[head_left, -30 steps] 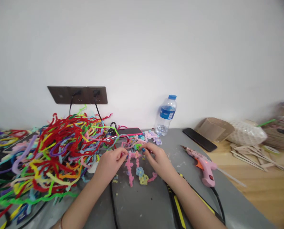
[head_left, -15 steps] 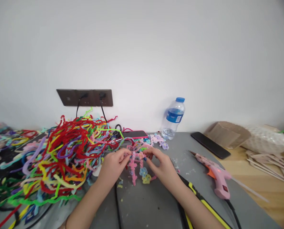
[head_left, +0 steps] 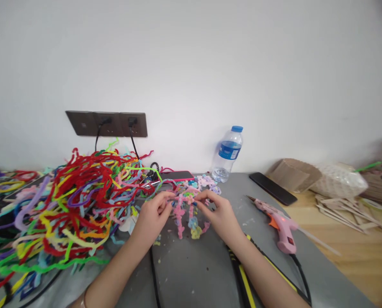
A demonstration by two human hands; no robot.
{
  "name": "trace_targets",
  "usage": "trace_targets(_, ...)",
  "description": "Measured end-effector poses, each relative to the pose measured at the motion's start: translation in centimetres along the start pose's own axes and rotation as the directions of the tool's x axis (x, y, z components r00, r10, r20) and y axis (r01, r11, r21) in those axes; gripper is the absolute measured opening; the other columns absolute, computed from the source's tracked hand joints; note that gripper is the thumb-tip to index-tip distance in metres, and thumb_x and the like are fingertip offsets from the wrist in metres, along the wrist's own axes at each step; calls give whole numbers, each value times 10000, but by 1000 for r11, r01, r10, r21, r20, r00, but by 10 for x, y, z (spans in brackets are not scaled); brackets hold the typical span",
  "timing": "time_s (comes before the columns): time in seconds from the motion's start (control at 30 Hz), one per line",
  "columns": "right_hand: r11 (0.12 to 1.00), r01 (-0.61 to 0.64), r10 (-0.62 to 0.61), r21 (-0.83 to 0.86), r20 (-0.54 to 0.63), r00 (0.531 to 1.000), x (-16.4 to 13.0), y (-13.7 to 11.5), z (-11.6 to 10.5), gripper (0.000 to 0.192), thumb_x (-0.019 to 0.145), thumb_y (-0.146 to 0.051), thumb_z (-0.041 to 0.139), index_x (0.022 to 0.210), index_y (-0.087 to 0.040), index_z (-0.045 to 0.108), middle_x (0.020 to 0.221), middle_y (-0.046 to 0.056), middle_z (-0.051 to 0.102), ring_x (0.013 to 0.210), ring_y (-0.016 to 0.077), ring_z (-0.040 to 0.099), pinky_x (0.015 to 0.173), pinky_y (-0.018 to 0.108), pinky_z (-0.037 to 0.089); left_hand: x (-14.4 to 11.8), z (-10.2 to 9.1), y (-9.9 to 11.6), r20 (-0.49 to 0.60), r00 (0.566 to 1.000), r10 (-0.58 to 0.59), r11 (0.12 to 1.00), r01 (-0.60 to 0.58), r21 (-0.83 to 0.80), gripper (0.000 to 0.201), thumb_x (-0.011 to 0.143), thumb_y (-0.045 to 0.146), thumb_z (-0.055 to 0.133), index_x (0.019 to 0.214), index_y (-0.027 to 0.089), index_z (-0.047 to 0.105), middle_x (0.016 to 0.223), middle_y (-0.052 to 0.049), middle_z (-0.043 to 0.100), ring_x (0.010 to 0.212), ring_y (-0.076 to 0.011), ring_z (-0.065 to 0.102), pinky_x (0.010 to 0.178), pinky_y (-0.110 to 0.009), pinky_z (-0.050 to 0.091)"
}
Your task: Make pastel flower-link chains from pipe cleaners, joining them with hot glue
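Observation:
A pink fuzzy pipe-cleaner piece (head_left: 179,218) is stretched between my two hands, just above the grey table surface. Strands made of small flower shapes dangle from it, the left one pink and the right one ending in a blue flower (head_left: 193,223) and a yellow flower (head_left: 196,232). My left hand (head_left: 155,215) pinches the upper left end with thumb and fingertips. At the upper right end, my right hand (head_left: 217,213) pinches it the same way. Fingertips partly cover both grip points. Behind the hands lie more pastel pipe-cleaner flowers (head_left: 210,183).
A tangled heap of pipe cleaners (head_left: 84,192) fills the left. A water bottle (head_left: 228,154) stands by the wall, near a dark phone (head_left: 272,188). To the right lies a pink glue gun (head_left: 285,231) with its cord; a yellow-black tool (head_left: 247,282) is under my right forearm.
The whole view has shifted, so the surroundings sit further left and slightly higher. Both hands keep their pinch on the pink piece, and its upper part now lies flatter between them.

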State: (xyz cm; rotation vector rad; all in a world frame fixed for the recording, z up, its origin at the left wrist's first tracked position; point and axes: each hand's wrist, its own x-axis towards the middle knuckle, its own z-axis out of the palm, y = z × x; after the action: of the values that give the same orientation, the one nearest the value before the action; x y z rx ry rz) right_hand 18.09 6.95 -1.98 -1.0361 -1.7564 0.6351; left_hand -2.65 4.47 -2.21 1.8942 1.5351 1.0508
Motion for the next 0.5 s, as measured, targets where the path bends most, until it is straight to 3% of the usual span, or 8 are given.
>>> trace_targets(0.17, 995, -74, 81, 73, -95, 992, 3, 7, -1, 127, 797, -287, 629, 731, -198, 690, 702, 20, 704, 685, 190, 614, 650, 291, 433, 0, 1, 1, 5, 1000, -20, 1000, 20, -22, 303, 873, 284, 433, 1056, 160, 639, 575, 77, 276, 515, -119, 343, 540, -225, 254)
trace_targets(0.5, 989, -51, 93, 138, -319, 943, 1, 7, -5, 85, 792, -289, 667, 766, -211, 690, 735, 18, 701, 732, 197, 604, 708, 318, 429, -2, 8, 4, 124, 992, -15, 961, 48, -272, 292, 899, 368, 432, 915, 163, 640, 708, -5, 548, 611, -135, 469, 560, -227, 349)
